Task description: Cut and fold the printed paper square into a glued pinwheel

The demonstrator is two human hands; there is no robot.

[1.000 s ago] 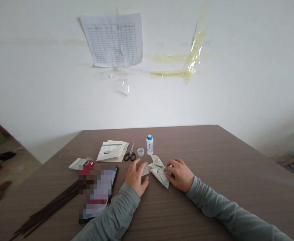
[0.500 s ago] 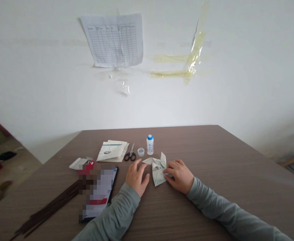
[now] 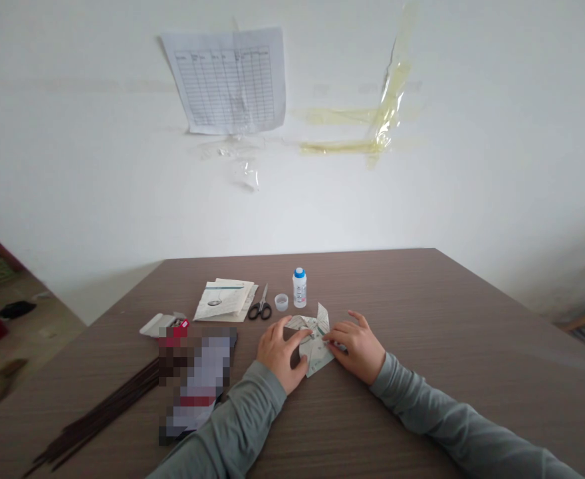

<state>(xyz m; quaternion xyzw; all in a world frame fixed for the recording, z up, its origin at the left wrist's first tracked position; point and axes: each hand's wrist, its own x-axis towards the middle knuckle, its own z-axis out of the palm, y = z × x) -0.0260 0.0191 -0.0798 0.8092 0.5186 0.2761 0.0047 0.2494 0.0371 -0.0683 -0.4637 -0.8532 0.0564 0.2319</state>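
Observation:
A folded paper pinwheel (image 3: pixel 317 359) of printed paper lies on the table between my hands. Its top blade sticks up, and fingers cover parts of its left and right sides. My left hand (image 3: pixel 280 352) reaches over the pinwheel's left side, index fingertip on its middle, with a wide gap between thumb and index finger. On the right edge, my right hand (image 3: pixel 357 346) pinches the paper between thumb and fingers. Just behind stand a white bottle with a blue top (image 3: pixel 299 289) and a clear cap (image 3: pixel 281 303). Black-handled scissors (image 3: pixel 260 309) lie left of the cap.
Folded printed papers (image 3: pixel 225 299) lie at the back left. Nearer are a small open box (image 3: pixel 160 324), a partly blurred phone or tablet (image 3: pixel 200 379) and a bundle of thin dark sticks (image 3: pixel 98 416). A wall stands behind the table (image 3: pixel 422 299).
My left hand has moved right onto the pinwheel, its index finger now touching the middle. The pinwheel has turned slightly. My right hand stays at its right edge.

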